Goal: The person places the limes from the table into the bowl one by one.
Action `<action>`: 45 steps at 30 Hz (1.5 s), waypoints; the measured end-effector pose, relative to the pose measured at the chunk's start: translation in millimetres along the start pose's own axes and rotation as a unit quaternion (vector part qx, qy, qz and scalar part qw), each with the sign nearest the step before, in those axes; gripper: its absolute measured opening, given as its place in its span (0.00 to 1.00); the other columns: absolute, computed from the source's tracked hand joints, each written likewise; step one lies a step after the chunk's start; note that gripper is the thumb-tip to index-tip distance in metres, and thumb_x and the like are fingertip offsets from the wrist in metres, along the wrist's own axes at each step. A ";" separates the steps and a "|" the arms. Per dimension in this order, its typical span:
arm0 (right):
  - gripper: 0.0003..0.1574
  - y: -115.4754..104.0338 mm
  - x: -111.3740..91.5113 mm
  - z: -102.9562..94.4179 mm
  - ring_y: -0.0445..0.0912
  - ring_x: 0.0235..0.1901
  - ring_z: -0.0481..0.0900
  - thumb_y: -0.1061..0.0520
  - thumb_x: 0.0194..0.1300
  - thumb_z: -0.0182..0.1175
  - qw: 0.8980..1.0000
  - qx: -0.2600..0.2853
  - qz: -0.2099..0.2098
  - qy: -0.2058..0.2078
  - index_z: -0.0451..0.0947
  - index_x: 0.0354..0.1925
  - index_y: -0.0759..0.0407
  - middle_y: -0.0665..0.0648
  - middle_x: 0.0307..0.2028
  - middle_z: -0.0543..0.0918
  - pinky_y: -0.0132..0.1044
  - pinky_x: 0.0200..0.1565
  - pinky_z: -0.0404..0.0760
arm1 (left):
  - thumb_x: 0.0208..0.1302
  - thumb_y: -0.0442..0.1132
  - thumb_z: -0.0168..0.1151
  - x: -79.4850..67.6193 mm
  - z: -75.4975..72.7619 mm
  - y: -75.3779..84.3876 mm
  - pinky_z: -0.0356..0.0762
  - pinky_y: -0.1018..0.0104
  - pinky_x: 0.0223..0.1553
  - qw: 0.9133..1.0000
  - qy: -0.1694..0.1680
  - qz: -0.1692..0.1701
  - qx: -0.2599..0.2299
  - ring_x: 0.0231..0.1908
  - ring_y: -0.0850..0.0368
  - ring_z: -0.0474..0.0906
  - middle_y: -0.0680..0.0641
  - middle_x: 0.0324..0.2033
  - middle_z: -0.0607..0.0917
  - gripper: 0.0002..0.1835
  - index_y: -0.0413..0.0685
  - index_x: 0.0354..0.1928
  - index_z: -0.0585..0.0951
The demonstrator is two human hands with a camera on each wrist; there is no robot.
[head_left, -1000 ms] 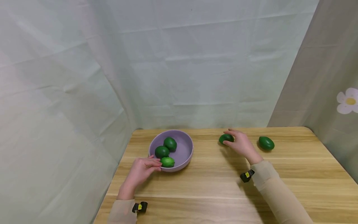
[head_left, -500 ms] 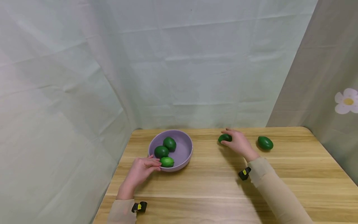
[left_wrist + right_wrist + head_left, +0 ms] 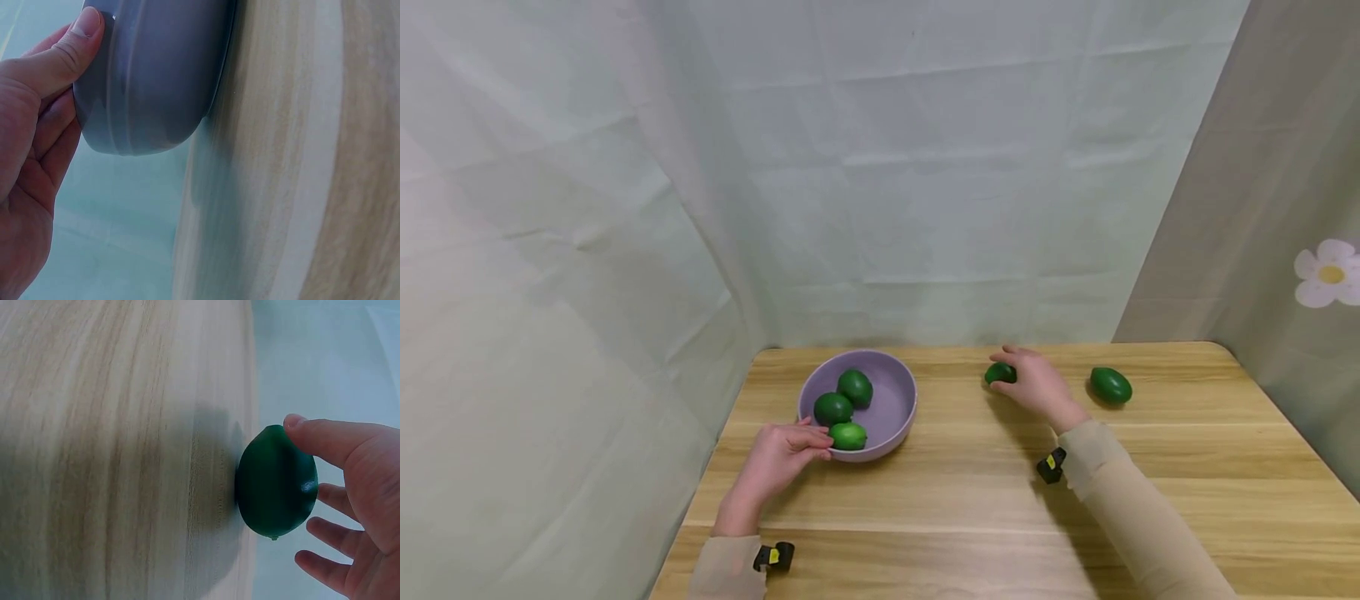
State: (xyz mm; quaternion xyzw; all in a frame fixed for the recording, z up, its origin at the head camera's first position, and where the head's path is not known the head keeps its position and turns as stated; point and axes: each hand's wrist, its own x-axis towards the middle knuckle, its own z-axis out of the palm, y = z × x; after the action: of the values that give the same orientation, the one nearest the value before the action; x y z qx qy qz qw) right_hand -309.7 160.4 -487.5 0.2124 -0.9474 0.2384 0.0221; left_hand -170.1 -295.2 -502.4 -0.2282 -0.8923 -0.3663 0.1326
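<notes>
My left hand [image 3: 782, 457] grips the near-left rim of a purple bowl [image 3: 895, 408], thumb on the outer wall and fingers over the edge. Inside the bowl lie two dark green limes, one at the back [image 3: 855, 388] and one at the left [image 3: 832, 409], plus a brighter green lime [image 3: 847, 436] beside my fingertips. At the table's far side my right hand [image 3: 1037, 385] pinches another dark green lime [image 3: 275, 484], which still sits on the wood. In the right wrist view the thumb presses its side, with the other fingers partly behind it.
One more dark green lime [image 3: 1111, 386] lies on the wooden table [image 3: 940, 517], right of my right hand. Pale cloth [image 3: 955, 208] hangs behind the table's far edge and along the left side.
My right hand has shifted slightly left and closed in around the lime, covering more of it. My left hand and the bowl have stayed in place.
</notes>
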 end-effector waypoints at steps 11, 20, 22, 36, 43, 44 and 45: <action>0.37 1.8 3.7 5.0 0.70 0.71 0.71 0.51 0.71 0.74 1.000 -0.020 0.012 -0.004 0.77 0.72 0.59 0.70 0.73 0.74 0.70 0.67 0.77 | 0.54 0.33 0.83 -1.3 1.3 -0.3 0.81 0.47 0.66 1.000 0.003 0.001 0.000 0.53 0.40 0.89 0.55 0.38 0.94 0.08 0.49 0.36 0.95; 0.36 -4.7 6.5 3.1 0.70 0.69 0.73 0.51 0.71 0.74 0.999 -0.028 0.020 -0.013 0.78 0.72 0.59 0.71 0.73 0.73 0.69 0.62 0.81 | 0.53 0.33 0.83 -1.0 1.6 -0.2 0.82 0.46 0.65 1.000 0.005 0.000 -0.001 0.53 0.39 0.89 0.56 0.38 0.94 0.09 0.49 0.37 0.95; 0.36 -4.7 7.4 3.4 0.70 0.69 0.73 0.51 0.71 0.74 0.999 -0.027 0.025 -0.016 0.78 0.72 0.59 0.71 0.74 0.72 0.69 0.62 0.82 | 0.53 0.32 0.83 -0.8 1.8 0.3 0.82 0.47 0.65 1.000 0.007 0.002 0.000 0.52 0.40 0.90 0.56 0.38 0.94 0.08 0.49 0.36 0.95; 0.34 -6.4 9.4 5.6 0.66 0.60 0.82 0.53 0.71 0.75 0.999 -0.026 0.024 -0.024 0.79 0.70 0.60 0.68 0.68 0.80 0.64 0.58 0.86 | 0.54 0.33 0.83 -2.0 0.1 2.6 0.81 0.47 0.66 1.000 0.006 -0.009 0.000 0.54 0.41 0.89 0.55 0.38 0.94 0.07 0.50 0.36 0.95; 0.32 -5.1 9.1 7.8 0.64 0.58 0.84 0.56 0.70 0.75 1.000 -0.010 0.022 -0.018 0.80 0.69 0.62 0.67 0.65 0.83 0.62 0.58 0.86 | 0.55 0.34 0.82 -1.5 -0.6 3.0 0.81 0.47 0.65 1.000 -0.001 -0.017 0.002 0.56 0.39 0.88 0.55 0.39 0.94 0.08 0.49 0.37 0.95; 0.32 -5.0 9.3 7.9 0.64 0.58 0.84 0.56 0.70 0.75 1.000 -0.009 0.023 -0.017 0.80 0.68 0.61 0.67 0.65 0.83 0.62 0.58 0.86 | 0.55 0.34 0.82 -1.3 -0.5 3.0 0.81 0.47 0.65 1.000 -0.001 -0.015 0.003 0.56 0.39 0.88 0.55 0.39 0.94 0.08 0.49 0.37 0.95; 0.32 -5.0 9.6 8.0 0.64 0.58 0.84 0.56 0.70 0.75 1.000 -0.009 0.022 -0.017 0.81 0.68 0.62 0.67 0.65 0.83 0.62 0.58 0.86 | 0.55 0.34 0.82 -1.1 -0.4 3.1 0.81 0.46 0.65 1.000 -0.001 -0.015 0.003 0.56 0.39 0.88 0.55 0.39 0.94 0.08 0.49 0.37 0.95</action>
State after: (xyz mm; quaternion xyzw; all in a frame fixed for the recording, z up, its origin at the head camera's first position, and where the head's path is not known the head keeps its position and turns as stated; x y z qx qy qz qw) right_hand -315.9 149.0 -491.1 0.1953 -0.9543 0.2262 0.0025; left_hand -167.6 -293.9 -500.7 -0.2150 -0.8968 -0.3653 0.1267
